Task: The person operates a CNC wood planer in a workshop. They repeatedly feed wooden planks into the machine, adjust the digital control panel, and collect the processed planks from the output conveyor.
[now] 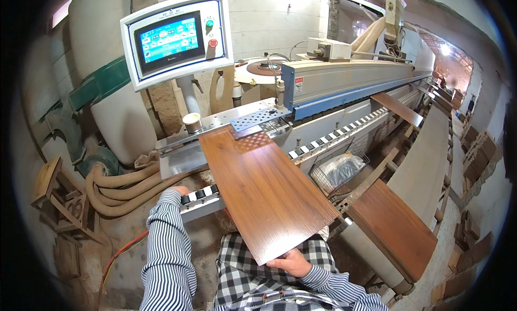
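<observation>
A long brown wood-grain board (264, 189) lies across the bed of an edge-banding machine. Its far end rests on the metal table under a blue perforated plate (260, 120), and its near end reaches out over my lap. My right hand (292, 263) grips the board's near edge, thumb on the top face and fingers underneath. At the left, my left hand (182, 191) is at the end of the rail of black and white rollers (200, 194). Only a bit of that hand shows past the striped cuff, and its fingers are hidden.
A control screen (170, 41) on a post stands at the far left. The long machine beam (350, 84) runs to the back right. Another brown board (396, 227) lies on the grey conveyor belt (417, 165). Thick hoses (121, 195) and a wooden stool (67, 203) are at the left.
</observation>
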Tool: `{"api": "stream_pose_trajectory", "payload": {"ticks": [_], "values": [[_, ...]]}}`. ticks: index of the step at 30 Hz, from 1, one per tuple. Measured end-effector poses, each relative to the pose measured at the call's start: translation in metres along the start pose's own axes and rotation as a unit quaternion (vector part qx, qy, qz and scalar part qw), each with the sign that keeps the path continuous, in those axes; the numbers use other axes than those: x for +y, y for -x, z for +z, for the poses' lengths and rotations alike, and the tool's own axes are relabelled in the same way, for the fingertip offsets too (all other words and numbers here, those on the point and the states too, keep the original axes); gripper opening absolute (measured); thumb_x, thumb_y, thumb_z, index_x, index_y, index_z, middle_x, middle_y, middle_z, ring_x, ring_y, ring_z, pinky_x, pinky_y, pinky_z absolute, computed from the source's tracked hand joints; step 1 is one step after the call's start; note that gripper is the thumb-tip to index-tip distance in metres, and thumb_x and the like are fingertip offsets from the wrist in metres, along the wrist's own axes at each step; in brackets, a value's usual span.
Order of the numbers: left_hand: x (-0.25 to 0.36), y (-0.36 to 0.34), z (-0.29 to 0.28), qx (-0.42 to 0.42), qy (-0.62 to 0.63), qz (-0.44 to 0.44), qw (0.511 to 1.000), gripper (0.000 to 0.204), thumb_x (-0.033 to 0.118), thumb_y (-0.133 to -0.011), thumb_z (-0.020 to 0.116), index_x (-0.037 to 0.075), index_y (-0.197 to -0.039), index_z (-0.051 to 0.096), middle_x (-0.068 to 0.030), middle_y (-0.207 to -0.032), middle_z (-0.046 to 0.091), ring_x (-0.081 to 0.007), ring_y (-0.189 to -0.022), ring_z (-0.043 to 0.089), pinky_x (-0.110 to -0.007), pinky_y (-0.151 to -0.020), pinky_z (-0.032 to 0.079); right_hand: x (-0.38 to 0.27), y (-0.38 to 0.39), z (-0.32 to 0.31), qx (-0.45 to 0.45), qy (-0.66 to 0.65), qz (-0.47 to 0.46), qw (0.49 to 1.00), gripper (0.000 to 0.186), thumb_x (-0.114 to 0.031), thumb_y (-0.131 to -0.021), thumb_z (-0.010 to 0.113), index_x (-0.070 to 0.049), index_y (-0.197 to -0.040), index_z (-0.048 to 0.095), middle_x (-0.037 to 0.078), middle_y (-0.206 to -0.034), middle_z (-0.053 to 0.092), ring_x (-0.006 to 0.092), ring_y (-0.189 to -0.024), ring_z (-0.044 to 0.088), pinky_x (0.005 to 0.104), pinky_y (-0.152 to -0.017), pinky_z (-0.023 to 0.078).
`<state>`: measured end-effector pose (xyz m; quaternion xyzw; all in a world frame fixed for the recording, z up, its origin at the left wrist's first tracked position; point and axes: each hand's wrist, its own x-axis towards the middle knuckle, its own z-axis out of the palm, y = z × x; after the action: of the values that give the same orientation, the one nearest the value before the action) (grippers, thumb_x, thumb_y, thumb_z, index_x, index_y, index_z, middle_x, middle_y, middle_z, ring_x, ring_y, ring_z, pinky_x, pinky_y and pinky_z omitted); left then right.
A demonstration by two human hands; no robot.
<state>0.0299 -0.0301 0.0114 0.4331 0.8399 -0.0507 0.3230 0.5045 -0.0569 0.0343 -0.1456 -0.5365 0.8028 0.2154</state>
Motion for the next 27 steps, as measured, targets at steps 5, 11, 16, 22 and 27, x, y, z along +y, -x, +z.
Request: {"api": "stream_pose_trajectory", "payload": {"ticks": [5, 11, 16, 22, 27], "values": [[0.015, 0.02, -0.007, 0.003, 0.01, -0.029, 1.0, 0.055, 0.05, -0.082, 0.045, 0.004, -0.109, 0.056, -0.0094, -0.108, 0.059, -0.0239, -0.098, 0.055, -0.037, -0.085, 0.039, 0.013, 0.004, -0.008, 0.036, 0.033, -0.049, 0.998, 0.029, -0.005, -0.079, 0.063, 0.002, -0.106, 0.056, 0.007, -0.101, 0.06, 0.0123, -0.092, 0.056, 0.0253, -0.081, 0.045], [0.002, 0.008, -0.004, 0.0, -0.002, -0.034, 0.999, 0.052, 0.048, -0.083, 0.045, 0.004, -0.109, 0.057, -0.0095, -0.106, 0.06, -0.0235, -0.096, 0.055, -0.038, -0.083, 0.04, 0.01, 0.009, -0.027, 0.122, 0.027, -0.075, 0.989, 0.023, -0.004, -0.079, 0.062, 0.003, -0.1, 0.058, 0.008, -0.094, 0.063, 0.0144, -0.087, 0.059, 0.0259, -0.08, 0.046], [0.001, 0.006, -0.003, -0.003, -0.005, -0.027, 1.0, 0.05, 0.045, -0.082, 0.045, 0.003, -0.108, 0.057, -0.0105, -0.105, 0.06, -0.0237, -0.095, 0.055, -0.038, -0.083, 0.041, 0.001, 0.013, -0.048, 0.158, 0.008, -0.097, 0.983, 0.018, -0.007, -0.082, 0.058, 0.005, -0.096, 0.058, 0.013, -0.087, 0.064, 0.0196, -0.079, 0.062, 0.0304, -0.073, 0.05], [-0.004, 0.005, -0.003, -0.005, -0.008, -0.026, 1.0, 0.048, 0.041, -0.082, 0.045, 0.001, -0.106, 0.057, -0.0117, -0.104, 0.06, -0.024, -0.093, 0.055, -0.038, -0.082, 0.041, 0.004, 0.02, -0.079, 0.275, 0.004, -0.083, 0.958, 0.032, -0.029, -0.087, 0.053, 0.001, -0.076, 0.056, 0.011, -0.066, 0.06, 0.0197, -0.052, 0.058, 0.0287, -0.052, 0.049], [-0.007, -0.003, -0.003, -0.005, -0.016, -0.018, 1.0, 0.046, 0.038, -0.082, 0.045, 0.0, -0.105, 0.058, -0.0127, -0.103, 0.06, -0.0242, -0.092, 0.056, -0.038, -0.081, 0.042, -0.011, 0.026, -0.103, 0.341, 0.002, -0.119, 0.932, 0.036, -0.03, -0.09, 0.049, -0.001, -0.068, 0.054, 0.006, -0.058, 0.056, 0.0142, -0.044, 0.052, 0.025, -0.044, 0.044]]}}
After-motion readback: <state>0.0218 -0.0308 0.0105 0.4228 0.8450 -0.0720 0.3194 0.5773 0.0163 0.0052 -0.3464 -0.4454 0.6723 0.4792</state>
